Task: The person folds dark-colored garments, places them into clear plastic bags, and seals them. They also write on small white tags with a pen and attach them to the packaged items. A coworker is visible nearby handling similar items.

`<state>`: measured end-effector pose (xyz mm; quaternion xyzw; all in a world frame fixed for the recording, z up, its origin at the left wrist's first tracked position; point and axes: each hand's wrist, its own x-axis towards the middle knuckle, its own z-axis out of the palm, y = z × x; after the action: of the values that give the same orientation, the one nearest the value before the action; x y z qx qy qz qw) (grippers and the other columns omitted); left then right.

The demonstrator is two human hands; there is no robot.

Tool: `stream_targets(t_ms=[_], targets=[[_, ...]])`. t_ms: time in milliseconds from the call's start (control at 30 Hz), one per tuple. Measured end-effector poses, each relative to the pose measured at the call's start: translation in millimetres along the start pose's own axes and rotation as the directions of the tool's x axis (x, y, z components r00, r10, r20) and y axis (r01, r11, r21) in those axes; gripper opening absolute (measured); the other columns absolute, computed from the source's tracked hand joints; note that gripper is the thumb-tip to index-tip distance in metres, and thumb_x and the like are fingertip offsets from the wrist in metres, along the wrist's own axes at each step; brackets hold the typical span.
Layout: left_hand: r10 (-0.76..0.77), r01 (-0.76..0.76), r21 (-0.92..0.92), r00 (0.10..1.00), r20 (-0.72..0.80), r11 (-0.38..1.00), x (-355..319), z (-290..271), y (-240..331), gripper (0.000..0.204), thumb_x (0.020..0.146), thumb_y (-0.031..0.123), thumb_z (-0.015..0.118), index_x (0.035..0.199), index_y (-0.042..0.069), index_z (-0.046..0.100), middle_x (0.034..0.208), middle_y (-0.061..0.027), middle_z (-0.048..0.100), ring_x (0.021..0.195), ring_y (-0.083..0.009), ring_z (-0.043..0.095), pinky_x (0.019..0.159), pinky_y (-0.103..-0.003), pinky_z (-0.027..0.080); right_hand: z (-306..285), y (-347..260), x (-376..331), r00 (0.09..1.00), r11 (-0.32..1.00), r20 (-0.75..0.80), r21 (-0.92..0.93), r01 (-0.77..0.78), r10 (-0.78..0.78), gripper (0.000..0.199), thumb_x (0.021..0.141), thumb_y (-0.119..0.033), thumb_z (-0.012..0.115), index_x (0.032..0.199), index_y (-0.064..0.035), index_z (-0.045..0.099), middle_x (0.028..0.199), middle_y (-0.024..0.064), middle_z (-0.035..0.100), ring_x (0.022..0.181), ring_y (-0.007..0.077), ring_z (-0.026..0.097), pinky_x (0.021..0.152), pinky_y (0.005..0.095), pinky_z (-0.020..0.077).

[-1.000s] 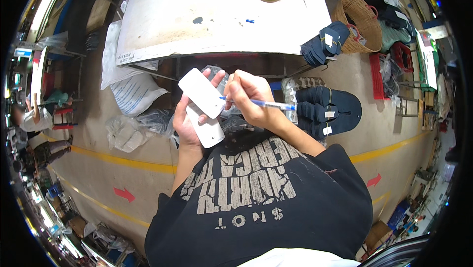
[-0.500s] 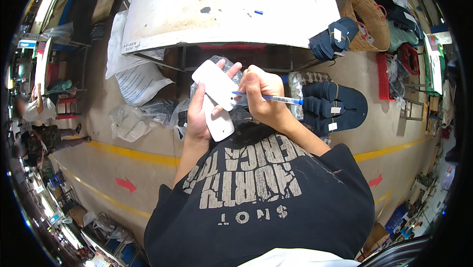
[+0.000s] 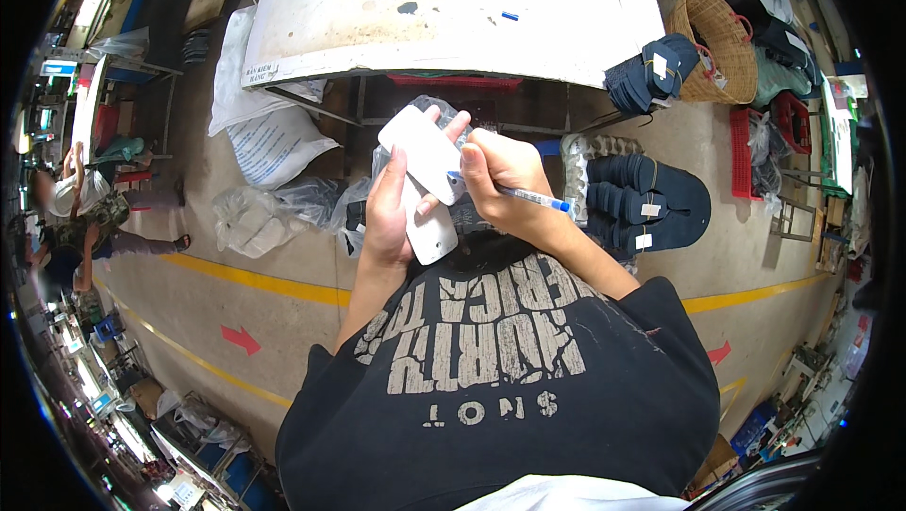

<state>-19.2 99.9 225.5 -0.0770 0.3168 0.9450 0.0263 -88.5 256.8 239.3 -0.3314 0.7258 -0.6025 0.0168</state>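
My left hand (image 3: 383, 223) is closed around two flat white pieces with rounded corners, fingertips showing past their far edge. The upper piece (image 3: 421, 150) overlaps the lower piece (image 3: 432, 235), which sticks out toward my body and has small dark holes near its end. My right hand (image 3: 510, 176) pinches a clear pen with blue ends (image 3: 534, 198). Its blue tip meets the right edge of the upper piece, near that piece's lower end; whether it touches the surface I cannot tell.
Beyond my hands stands a white table (image 3: 359, 30) with a small blue cap (image 3: 510, 16). Bundled dark pieces (image 3: 651, 72) hang at its right corner. Right: stacked dark pieces (image 3: 684, 204), wicker basket (image 3: 713, 49), red crate (image 3: 744, 152). Left: white sacks (image 3: 278, 148) and plastic bags (image 3: 253, 220).
The pen's back end has tilted slightly down, and my right hand has turned a little. The white pieces stay in my left hand. The whole view has shifted slightly, and a person at far left has moved.
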Motion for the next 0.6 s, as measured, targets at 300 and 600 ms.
stream_targets(t_ms=[300,600], targets=[[-0.015,0.015,-0.001,1.000,0.019,1.000,0.0,-1.3,-0.1,0.061,0.115,0.038,0.025,0.161,-0.002,0.022,0.160,-0.0262,0.041,0.073,-0.0021,0.050,0.060,-0.015,0.041,-0.3,-1.8,-2.8,0.999,0.998,-0.018,0.061,-0.035,0.037,0.034,0.109,-0.019,0.053,0.081,-0.0004,0.051,0.066,0.0084,0.047,0.056,0.0164,0.044,0.054,0.0322,0.0403],[-0.033,0.033,0.019,0.999,-0.011,0.999,1.4,2.8,0.4,0.061,0.115,0.038,0.024,0.161,-0.002,0.022,0.161,-0.0258,0.040,0.071,-0.0016,0.047,0.060,-0.015,0.040,-4.1,-1.1,-1.6,0.999,0.998,0.001,0.037,-0.046,0.046,0.025,0.107,-0.013,0.055,0.087,0.0009,0.060,0.070,0.0121,0.057,0.057,0.0219,0.055,0.056,0.0333,0.0458]])
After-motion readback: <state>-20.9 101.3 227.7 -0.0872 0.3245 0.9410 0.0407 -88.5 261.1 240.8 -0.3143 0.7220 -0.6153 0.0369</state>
